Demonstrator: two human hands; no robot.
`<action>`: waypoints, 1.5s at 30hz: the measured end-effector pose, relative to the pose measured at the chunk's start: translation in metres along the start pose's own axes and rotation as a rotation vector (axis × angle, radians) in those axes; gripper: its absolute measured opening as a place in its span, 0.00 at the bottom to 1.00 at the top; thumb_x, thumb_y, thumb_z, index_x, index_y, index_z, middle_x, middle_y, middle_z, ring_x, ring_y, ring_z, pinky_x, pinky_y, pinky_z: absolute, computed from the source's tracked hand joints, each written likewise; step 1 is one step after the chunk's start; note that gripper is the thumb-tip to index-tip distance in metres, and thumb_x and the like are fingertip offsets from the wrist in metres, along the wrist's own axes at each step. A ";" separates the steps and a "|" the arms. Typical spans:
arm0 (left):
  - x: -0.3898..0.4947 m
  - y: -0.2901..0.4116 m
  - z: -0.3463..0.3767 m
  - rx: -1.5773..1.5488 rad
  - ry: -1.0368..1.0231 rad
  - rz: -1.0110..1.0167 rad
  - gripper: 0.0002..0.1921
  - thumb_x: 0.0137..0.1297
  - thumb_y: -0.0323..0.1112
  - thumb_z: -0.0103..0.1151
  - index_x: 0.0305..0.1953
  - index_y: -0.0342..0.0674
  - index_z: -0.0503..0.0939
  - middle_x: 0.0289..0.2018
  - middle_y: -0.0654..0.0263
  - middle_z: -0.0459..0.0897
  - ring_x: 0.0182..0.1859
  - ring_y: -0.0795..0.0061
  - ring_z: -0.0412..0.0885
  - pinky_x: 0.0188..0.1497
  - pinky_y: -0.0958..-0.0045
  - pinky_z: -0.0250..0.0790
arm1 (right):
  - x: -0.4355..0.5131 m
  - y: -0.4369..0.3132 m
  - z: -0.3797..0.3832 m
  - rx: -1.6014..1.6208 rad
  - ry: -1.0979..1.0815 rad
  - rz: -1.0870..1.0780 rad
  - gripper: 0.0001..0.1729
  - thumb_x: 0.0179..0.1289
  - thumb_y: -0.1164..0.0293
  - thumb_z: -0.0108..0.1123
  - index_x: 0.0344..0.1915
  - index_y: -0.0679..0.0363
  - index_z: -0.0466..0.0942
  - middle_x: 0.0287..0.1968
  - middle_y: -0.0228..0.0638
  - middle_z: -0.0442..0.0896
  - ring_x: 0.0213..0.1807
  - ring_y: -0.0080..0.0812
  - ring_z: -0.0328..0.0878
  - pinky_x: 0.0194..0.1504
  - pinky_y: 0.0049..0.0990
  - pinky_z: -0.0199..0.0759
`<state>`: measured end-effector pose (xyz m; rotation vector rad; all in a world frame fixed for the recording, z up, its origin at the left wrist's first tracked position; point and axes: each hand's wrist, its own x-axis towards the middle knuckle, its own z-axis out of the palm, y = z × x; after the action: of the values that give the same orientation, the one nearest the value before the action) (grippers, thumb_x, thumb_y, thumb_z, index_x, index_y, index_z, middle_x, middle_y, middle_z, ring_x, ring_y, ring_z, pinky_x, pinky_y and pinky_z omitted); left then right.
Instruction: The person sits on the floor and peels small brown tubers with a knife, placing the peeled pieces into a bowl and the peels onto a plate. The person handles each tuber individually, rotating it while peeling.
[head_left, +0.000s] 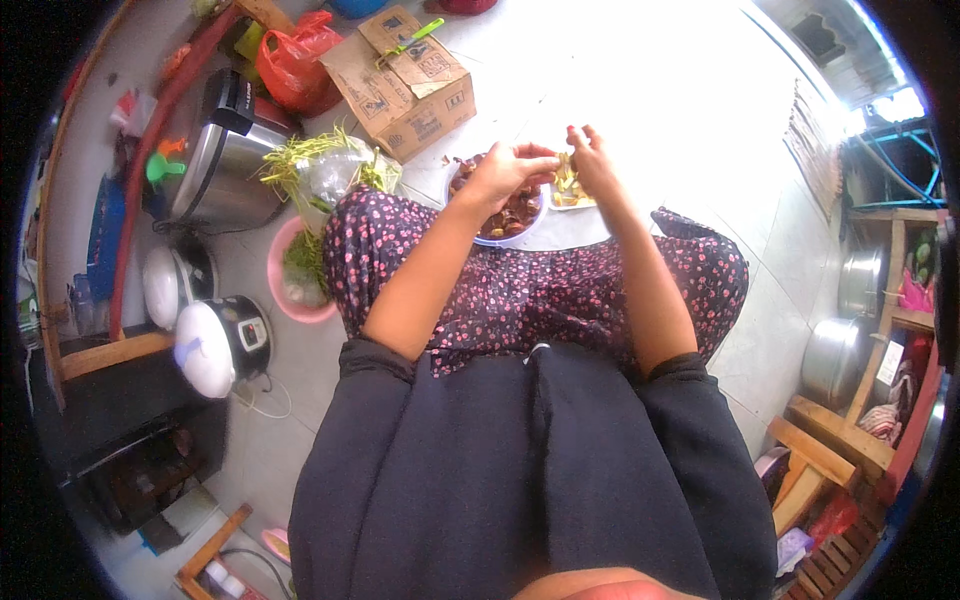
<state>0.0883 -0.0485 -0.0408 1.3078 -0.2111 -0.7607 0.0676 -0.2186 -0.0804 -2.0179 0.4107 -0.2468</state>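
On the tiled floor before my crossed legs stands a round bowl (501, 241) with a pale bluish rim, full of glossy reddish-brown pieces (517, 214) that look like shells or peels. A white container (559, 205) touches or nearly touches its right side and holds pale yellow cut pieces (568, 184). My left hand (504, 174) hangs over the bowl, fingers stretched toward the container. Above the container's right side is my right hand (592, 163), its fingers bent and raised. Whether either hand pinches a small piece is too small to make out.
A cardboard box (420, 112) with a green-handled knife (416, 36) on top stands ahead to the left. Nearby are leafy stalks in a clear bag (330, 176), a pink basin (279, 300) of greens, a red plastic bag (300, 64) and rice cookers (217, 345). Metal pots (832, 356) sit right.
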 end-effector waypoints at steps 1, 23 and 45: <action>0.005 -0.004 0.003 -0.008 -0.003 0.011 0.15 0.62 0.31 0.61 0.47 0.29 0.78 0.43 0.58 0.82 0.41 0.72 0.82 0.49 0.75 0.75 | 0.004 0.005 -0.002 -0.083 0.049 0.057 0.27 0.69 0.54 0.49 0.58 0.62 0.69 0.47 0.44 0.80 0.32 0.29 0.76 0.29 0.27 0.72; 0.006 -0.022 -0.080 0.318 0.305 -0.005 0.12 0.63 0.25 0.52 0.47 0.38 0.78 0.37 0.65 0.80 0.36 0.79 0.78 0.38 0.79 0.73 | 0.020 0.028 -0.046 -0.642 0.027 0.140 0.20 0.60 0.63 0.53 0.53 0.48 0.74 0.46 0.47 0.81 0.53 0.46 0.77 0.55 0.40 0.67; 0.001 -0.066 -0.065 1.425 0.241 -0.080 0.21 0.47 0.46 0.70 0.40 0.40 0.81 0.38 0.56 0.84 0.43 0.56 0.81 0.48 0.59 0.72 | 0.019 0.043 -0.029 -0.377 0.020 0.143 0.19 0.65 0.63 0.52 0.53 0.61 0.75 0.52 0.52 0.78 0.51 0.46 0.77 0.55 0.39 0.68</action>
<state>0.0991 -0.0013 -0.1199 2.7418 -0.5585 -0.4505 0.0677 -0.2682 -0.1050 -2.3413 0.6505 -0.1047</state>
